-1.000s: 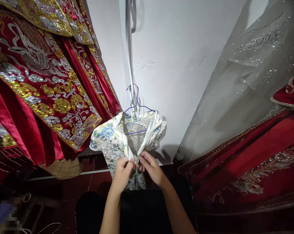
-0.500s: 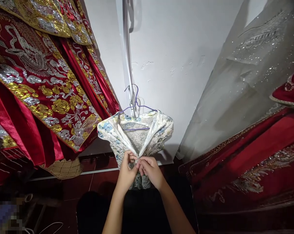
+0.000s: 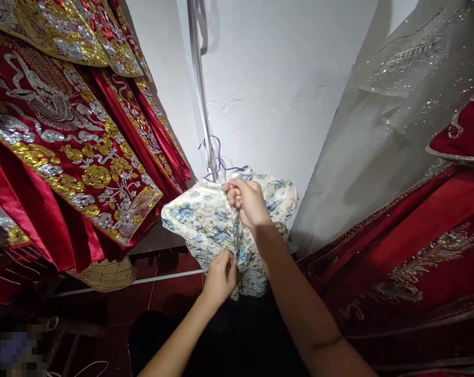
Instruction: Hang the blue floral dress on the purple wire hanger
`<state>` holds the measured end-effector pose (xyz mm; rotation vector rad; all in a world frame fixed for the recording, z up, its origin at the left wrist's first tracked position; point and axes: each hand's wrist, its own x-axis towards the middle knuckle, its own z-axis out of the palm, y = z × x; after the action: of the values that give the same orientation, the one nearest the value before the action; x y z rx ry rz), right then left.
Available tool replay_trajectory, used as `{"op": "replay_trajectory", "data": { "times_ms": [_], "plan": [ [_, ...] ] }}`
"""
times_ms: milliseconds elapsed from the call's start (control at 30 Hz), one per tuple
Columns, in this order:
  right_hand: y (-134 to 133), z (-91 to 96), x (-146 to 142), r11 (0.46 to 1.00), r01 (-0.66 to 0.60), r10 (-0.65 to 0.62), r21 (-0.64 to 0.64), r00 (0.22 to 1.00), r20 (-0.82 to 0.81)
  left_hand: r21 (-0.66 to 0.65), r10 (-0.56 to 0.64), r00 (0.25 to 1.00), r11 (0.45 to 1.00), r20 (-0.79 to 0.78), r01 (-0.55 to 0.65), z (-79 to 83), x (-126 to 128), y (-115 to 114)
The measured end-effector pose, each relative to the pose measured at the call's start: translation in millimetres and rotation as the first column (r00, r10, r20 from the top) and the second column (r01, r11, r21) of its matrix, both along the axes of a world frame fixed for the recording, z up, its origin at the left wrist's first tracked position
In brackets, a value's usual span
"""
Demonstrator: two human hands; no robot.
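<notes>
A white dress (image 3: 209, 214) with blue and green flowers hangs on a purple wire hanger (image 3: 220, 160). Its zip (image 3: 236, 235) runs down the middle and is closed between my hands. My right hand (image 3: 247, 199) is closed at the neckline, pinching the top end of the zip; the fingers hide the zipper pull itself. Lower down, my left hand (image 3: 222, 275) grips the dress fabric beside the zip, thumb pressed against the fingers.
Red gowns with gold and silver embroidery (image 3: 96, 178) hang close on the left. A sparkly white gown (image 3: 362, 131) and red beaded garments (image 3: 409, 241) crowd the right. Behind the hanger stand a metal pole (image 3: 200, 78) and a white wall (image 3: 276, 68).
My right hand has moved up to the neckline, and the dress's open V has closed. My left hand has dropped slightly and stays on the fabric.
</notes>
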<state>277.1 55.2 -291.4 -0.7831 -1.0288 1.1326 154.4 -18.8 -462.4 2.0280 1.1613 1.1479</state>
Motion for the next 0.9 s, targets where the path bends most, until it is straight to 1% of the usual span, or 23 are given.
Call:
{"op": "replay_trajectory", "data": {
  "times_ms": [67,100,133,200,267,300,333,367,400,467,533,600,667,700,733,767,800,833,867,900],
  "plan": [
    [-4,4.4,-3,0.999,-0.002,0.001,0.038,0.999,0.036,-0.003,-0.043,0.998,0.999,-0.047,0.043,8.7,-5,5],
    [-7,2.1,-4,0.999,-0.015,0.012,0.048,0.998,0.062,0.0,-0.059,0.997,0.998,-0.042,0.059,18.2,-9,8],
    [-11,-1.7,-5,0.998,-0.03,0.025,0.055,0.996,0.089,0.019,-0.071,0.997,0.997,-0.014,0.071,31.5,-12,13],
    [-19,-8.5,-7,0.997,-0.045,0.036,0.061,0.989,0.141,0.109,-0.074,0.991,0.992,0.107,0.063,67.5,-17,25],
    [-22,-10.3,-8,0.995,-0.056,0.039,0.083,0.979,0.199,0.235,-0.024,0.974,0.971,0.224,-0.03,108.9,-21,40],
    [-22,-9.6,-9,0.993,-0.064,0.039,0.104,0.973,0.229,0.285,-0.005,0.975,0.957,0.222,-0.06,128.1,-22,47],
    [-20,-8.8,-9,0.99,-0.07,0.036,0.126,0.966,0.256,0.337,0.003,0.985,0.94,0.173,-0.062,144.6,-22,55],
    [-17,-8.9,-9,0.987,-0.068,0.025,0.147,0.961,0.276,0.374,0.005,0.995,0.926,0.098,-0.042,157.5,-21,61],
    [-13,-10.6,-10,0.985,-0.051,0.002,0.164,0.958,0.286,0.402,0.016,0.999,0.915,0.033,-0.028,166.7,-21,66],
    [-3,-21.0,-10,0.986,0.017,-0.068,0.165,0.949,0.309,0.447,0.049,0.997,0.894,-0.059,-0.017,175.4,-19,73],
    [4,-40.0,-12,0.991,0.06,-0.102,0.12,0.922,0.373,0.489,0.1,0.994,0.87,-0.048,-0.063,176.6,-21,74],
    [6,-62.9,-13,0.996,0.058,-0.08,0.064,0.895,0.439,0.521,0.167,0.984,0.836,0.058,-0.173,176.5,-29,75],
    [1,-84.0,-14,0.999,0.035,-0.044,0.029,0.884,0.466,0.506,0.227,0.94,0.797,0.256,-0.33,176.4,-46,79],
    [-4,-92.7,-15,0.999,0.02,-0.031,0.027,0.884,0.466,0.469,0.237,0.894,0.784,0.38,-0.407,175.3,-58,83],
    [-9,-99.8,-16,0.999,0.001,-0.017,0.033,0.886,0.464,0.405,0.23,0.826,0.784,0.515,-0.471,172.6,-70,89],
    [-14,-105.5,-18,0.999,-0.021,0.0,0.041,0.888,0.46,0.312,0.209,0.729,0.802,0.652,-0.509,167.7,-83,94],
    [-20,-109.9,-21,0.998,-0.044,0.017,0.05,0.891,0.453,0.189,0.183,0.591,0.839,0.785,-0.51,160.4,-96,99],
    [-25,-113.3,-24,0.996,-0.066,0.034,0.058,0.897,0.441,0.051,0.172,0.422,0.883,0.89,-0.466,150.3,-108,103],
    [-29,-116.1,-28,0.995,-0.083,0.048,0.062,0.904,0.424,-0.08,0.186,0.249,0.92,0.95,-0.383,137.9,-118,105],
    [-33,-118.7,-32,0.994,-0.094,0.061,0.062,0.913,0.404,-0.186,0.221,0.101,0.943,0.97,-0.275,123.4,-125,105]
  ]
}}
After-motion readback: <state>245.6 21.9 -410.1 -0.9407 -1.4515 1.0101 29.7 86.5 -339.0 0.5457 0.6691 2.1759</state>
